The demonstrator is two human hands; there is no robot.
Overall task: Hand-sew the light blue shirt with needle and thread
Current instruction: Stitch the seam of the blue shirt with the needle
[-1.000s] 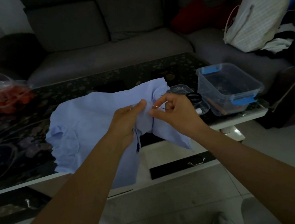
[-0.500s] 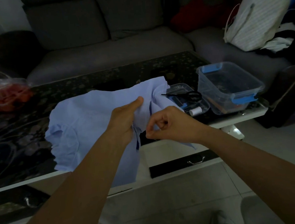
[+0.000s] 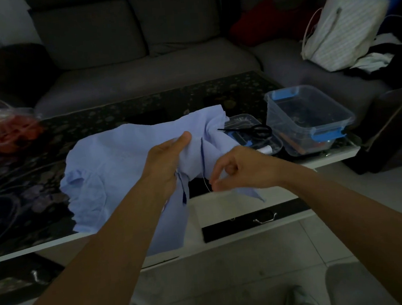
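two hands are at work over one light blue shirt (image 3: 113,165), which lies crumpled on the near part of the dark patterned surface (image 3: 142,104), its lower edge hanging over the white front rim toward the floor. the left hand (image 3: 169,160) grips a bunched fold near the middle of the shirt, thumb laid on top of the cloth and the other fingers tucked under it, lifting that fold off the surface. the right hand (image 3: 243,170) is curled just beside it, thumb and forefinger pinched together at their tips on one thin pale thread (image 3: 204,180) that runs up from the pinch to the raised fold; the needle itself is too small and dim to make out. to the right of the shirt stand two clear plastic containers: one shallow tray (image 3: 241,119) touching the cloth, and one deeper box (image 3: 308,118) with two blue latches just beyond it. the tray holds one pair of black scissors (image 3: 254,132) and one white spool (image 3: 266,149), along with something blue i cannot identify. the box holds a few small items, too dark to count. at the far left edge sits one more clear container (image 3: 3,130) with red contents. behind the surface is one grey sofa (image 3: 139,67), and on its right section rests one pale striped bag (image 3: 340,33) with cord handles. below the surface's front rim, one dark drawer front carries one metal handle (image 3: 264,218).
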